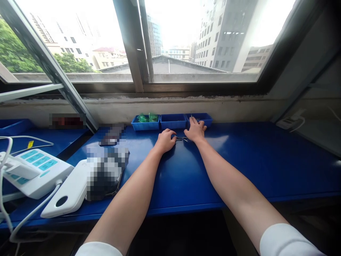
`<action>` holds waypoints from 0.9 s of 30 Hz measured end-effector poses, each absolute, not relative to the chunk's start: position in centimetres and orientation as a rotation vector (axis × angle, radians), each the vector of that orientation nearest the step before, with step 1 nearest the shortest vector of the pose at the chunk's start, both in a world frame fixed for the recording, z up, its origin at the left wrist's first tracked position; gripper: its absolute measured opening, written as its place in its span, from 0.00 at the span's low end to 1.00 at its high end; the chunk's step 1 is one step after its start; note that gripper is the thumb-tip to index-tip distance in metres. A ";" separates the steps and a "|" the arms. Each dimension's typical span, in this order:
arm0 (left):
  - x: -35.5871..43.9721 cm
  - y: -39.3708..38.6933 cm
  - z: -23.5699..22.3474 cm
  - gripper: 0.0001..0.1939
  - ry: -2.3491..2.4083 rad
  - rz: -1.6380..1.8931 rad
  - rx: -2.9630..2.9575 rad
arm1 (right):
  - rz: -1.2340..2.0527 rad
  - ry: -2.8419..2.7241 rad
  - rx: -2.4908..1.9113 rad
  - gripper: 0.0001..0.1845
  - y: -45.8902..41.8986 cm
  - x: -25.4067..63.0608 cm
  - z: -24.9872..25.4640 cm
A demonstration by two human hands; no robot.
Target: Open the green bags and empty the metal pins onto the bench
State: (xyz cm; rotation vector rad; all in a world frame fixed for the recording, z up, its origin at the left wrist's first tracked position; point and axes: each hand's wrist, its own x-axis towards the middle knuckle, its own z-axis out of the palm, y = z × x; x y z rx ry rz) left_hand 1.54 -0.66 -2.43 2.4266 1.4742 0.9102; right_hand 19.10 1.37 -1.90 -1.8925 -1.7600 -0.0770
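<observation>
My left hand (165, 139) rests on the blue bench (239, 160), its fingers curled round a thin metal tool (182, 138) that lies between my hands. My right hand (195, 129) reaches toward the right blue tray (204, 116) and pinches a thin pin-like piece at the tray's front edge. Three shallow blue trays stand in a row under the window. The left tray (145, 125) holds green parts (146, 118). The middle tray (173, 122) shows nothing I can make out.
White power strips (37, 170) and a white device (68, 193) with cables lie at the left, beside blurred-out items. Another white power strip (289, 122) sits at the right on a grey surface. A window frame and sill run behind the trays.
</observation>
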 end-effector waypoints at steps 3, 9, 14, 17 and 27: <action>1.5 -0.8 -2.3 0.13 1.476 0.891 2.464 | -0.006 -1.760 -1.942 0.42 1.5 19.7 -2.2; 1.3 -1.0 -1.9 0.14 1.479 0.867 2.532 | -0.104 -1.887 -1.653 0.33 0.4 18.5 -2.4; 1.0 -0.5 -2.5 0.12 1.476 0.773 2.496 | 0.074 -2.099 -1.490 0.19 -0.1 17.8 -2.7; 0.9 -0.1 -2.7 0.11 1.462 0.742 2.492 | 0.156 -2.122 -1.506 0.14 0.0 18.0 -2.9; 1.2 -0.1 -2.6 0.12 1.565 0.784 2.453 | 0.183 -2.027 -1.213 0.09 0.0 18.0 -3.2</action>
